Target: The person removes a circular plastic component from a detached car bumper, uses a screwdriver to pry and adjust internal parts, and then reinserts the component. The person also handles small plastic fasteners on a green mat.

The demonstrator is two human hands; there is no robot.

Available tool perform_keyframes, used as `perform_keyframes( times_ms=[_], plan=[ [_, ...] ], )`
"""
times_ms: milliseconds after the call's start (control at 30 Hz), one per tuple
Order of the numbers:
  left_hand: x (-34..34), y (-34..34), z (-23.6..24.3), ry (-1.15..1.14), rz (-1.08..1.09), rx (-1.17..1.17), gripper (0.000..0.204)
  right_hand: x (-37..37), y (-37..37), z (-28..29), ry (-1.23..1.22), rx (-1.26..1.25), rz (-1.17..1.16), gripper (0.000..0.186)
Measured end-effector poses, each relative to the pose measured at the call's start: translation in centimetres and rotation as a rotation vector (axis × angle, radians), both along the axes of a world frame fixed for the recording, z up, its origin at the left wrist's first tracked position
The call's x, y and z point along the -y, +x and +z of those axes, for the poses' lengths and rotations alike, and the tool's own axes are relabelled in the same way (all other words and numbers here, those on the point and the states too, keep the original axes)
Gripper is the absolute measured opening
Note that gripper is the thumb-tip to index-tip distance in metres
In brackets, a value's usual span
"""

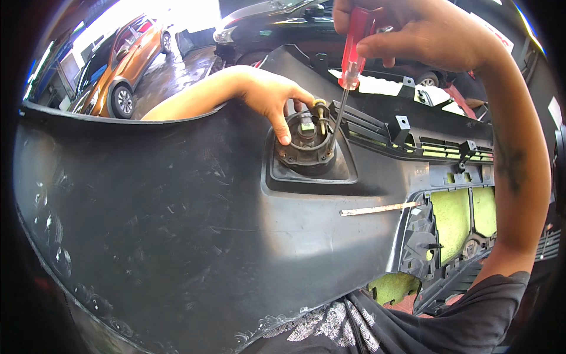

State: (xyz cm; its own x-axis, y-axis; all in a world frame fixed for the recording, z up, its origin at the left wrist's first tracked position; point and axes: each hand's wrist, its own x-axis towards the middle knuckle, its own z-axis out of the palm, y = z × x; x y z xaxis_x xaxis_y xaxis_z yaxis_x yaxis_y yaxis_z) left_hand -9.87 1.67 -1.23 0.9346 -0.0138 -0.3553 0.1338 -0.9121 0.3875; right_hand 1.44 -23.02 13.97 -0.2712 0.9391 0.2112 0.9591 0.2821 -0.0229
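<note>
A large black car bumper lies in front of me with its inner side up. Set in its recess is a round fog lamp, seen from the back with its socket. My left hand grips the lamp's rim, thumb on the near side and fingers by a yellow-tipped adjuster screw. High on the right, my right hand is closed round the red handle of a screwdriver. Its shaft points down to the right edge of the lamp, where the tip is hard to make out.
A flat, worn metal strip lies on the bumper. Black grille slats and brackets extend to the right, with green material showing through openings. Behind stand an orange car and a dark car.
</note>
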Motion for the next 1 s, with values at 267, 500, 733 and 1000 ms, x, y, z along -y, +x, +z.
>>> perform_keyframes(
  times_ms=[267,500,733,1000],
  plan=[
    [0.4,-0.1,0.3,0.021,0.029,-0.043,0.098,-1.5,-0.6,1.7,-0.213,0.114,-0.297,0.042],
    [-0.1,0.0,-0.1,-0.035,0.044,-0.053,0.101,0.0,-0.8,0.3,-0.116,0.111,0.026,0.034],
    [0.8,1.9,0.3,-0.001,-0.017,-0.031,0.101,1.0,-2.2,3.2,-0.363,0.154,-0.516,0.044],
    [0.0,-0.4,-0.2,-0.021,0.055,-0.05,0.102,-3.3,2.8,-2.3,-0.167,-0.536,0.048,0.032]
  ],
)
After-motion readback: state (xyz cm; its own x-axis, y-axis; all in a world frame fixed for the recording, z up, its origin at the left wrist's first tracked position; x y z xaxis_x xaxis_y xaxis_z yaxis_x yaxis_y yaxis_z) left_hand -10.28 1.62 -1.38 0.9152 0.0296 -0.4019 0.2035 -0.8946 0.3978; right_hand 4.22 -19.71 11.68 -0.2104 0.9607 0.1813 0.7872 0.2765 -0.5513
